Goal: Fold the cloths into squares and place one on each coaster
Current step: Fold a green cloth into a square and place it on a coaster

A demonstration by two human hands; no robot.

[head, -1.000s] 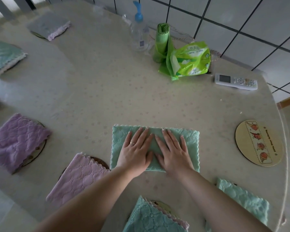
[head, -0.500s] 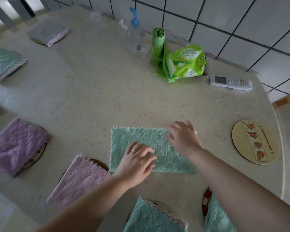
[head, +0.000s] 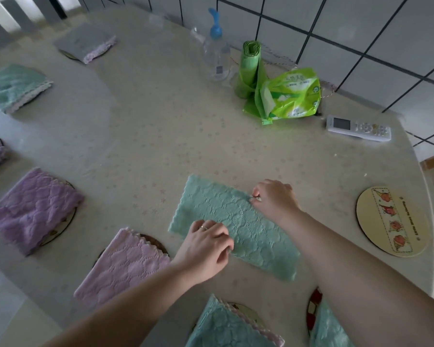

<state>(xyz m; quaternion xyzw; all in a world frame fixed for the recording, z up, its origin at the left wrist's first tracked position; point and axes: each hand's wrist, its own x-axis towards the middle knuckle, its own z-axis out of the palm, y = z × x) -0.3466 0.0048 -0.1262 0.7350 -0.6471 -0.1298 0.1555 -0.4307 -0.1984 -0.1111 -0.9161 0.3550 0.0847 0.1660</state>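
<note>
A teal cloth (head: pixel 238 221), folded into a long rectangle, lies on the table in front of me. My left hand (head: pixel 206 249) pinches its near long edge with curled fingers. At the far long edge, around the middle, my right hand (head: pixel 273 199) pinches the cloth. A bare round coaster (head: pixel 391 219) with a fruit print sits at the right. Folded cloths cover other coasters: a pink one (head: pixel 125 266), a purple one (head: pixel 30 209), and teal ones (head: pixel 223 326) at the front edge.
At the back stand a clear pump bottle (head: pixel 216 53), a green bag roll (head: pixel 251 66), a green packet (head: pixel 291 93) and a white remote (head: pixel 358 127). More folded cloths (head: pixel 85 42) lie at the far left. The table edge (head: pixel 426 196) curves along the right.
Both hands went from lying flat on the cloth to pinching its long edges. The cloth has turned slightly, its right end now nearer to me.
</note>
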